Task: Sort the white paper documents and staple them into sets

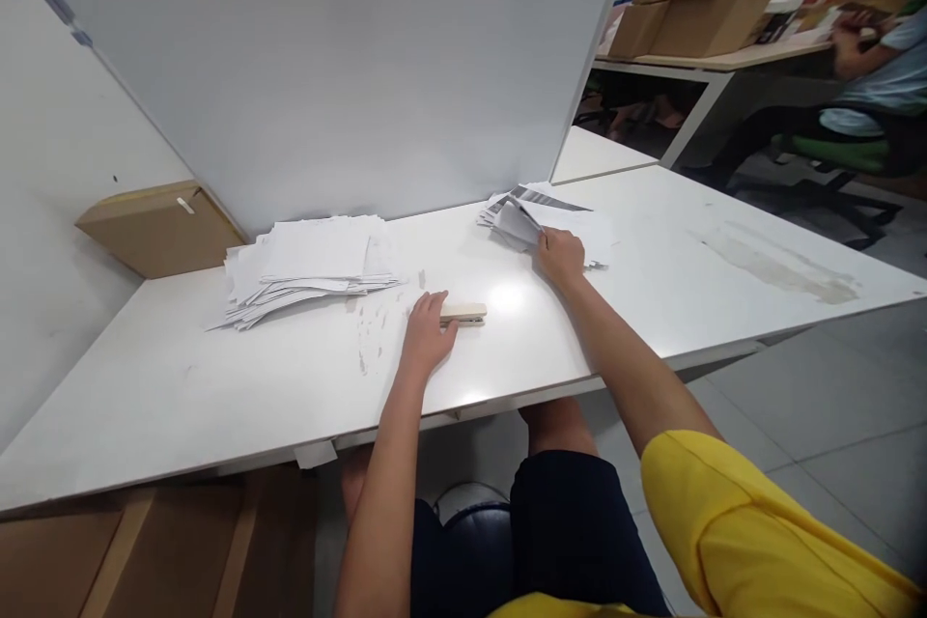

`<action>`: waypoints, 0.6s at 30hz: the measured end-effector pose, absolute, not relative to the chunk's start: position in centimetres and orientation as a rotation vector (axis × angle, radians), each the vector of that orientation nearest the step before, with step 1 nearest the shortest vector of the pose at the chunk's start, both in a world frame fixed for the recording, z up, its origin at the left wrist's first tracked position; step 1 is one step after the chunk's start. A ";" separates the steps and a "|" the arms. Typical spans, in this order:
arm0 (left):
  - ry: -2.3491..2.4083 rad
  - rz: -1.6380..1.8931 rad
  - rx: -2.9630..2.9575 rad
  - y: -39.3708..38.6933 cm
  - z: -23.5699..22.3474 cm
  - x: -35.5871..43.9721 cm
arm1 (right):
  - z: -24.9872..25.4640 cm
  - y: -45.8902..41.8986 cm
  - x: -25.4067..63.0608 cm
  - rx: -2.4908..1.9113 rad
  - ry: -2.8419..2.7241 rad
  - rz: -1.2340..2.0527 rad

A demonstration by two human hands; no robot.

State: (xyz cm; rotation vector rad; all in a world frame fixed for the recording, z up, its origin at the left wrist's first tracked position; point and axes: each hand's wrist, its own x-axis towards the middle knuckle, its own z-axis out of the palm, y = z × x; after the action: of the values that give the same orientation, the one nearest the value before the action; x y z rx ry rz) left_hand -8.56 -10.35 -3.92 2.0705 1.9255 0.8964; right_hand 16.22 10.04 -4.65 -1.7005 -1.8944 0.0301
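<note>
On the white table, my left hand (429,332) is closed around the rear end of a cream stapler (464,313), which lies flat with its front pointing right. My right hand (561,256) grips the edge of some folded paper sheets (519,220) at a loose pile of papers (579,224) on the right. The fingertips of that hand are partly hidden by the paper. A taller stack of white paper (315,251) lies to the left, beyond my left hand.
A whiteboard (348,68) leans behind the table (253,386). A cardboard box (159,227) sits at the back left corner. At the right, a person (880,68) sits by another desk with cardboard boxes (695,10). More cardboard (174,541) is under the table's front left.
</note>
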 end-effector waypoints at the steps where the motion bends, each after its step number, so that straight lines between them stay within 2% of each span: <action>1: 1.927 0.905 2.057 -10.4 -3.9 -8.6 | -4.6 10.0 16.4 -1.705 -1.825 0.049; 11: 1.875 0.940 2.041 -10.9 -3.5 -8.9 | -2.3 6.1 17.8 -1.410 -0.976 0.165; 18: 1.798 1.078 2.331 -12.1 -2.7 -9.3 | -3.5 -1.6 19.6 -1.264 -0.905 0.384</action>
State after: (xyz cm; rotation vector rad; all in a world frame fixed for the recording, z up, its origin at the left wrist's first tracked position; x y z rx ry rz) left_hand -9.27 -12.10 -2.67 2.3314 1.7976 1.0783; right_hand 19.55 -1.60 -3.50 -1.2639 -0.9055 0.3841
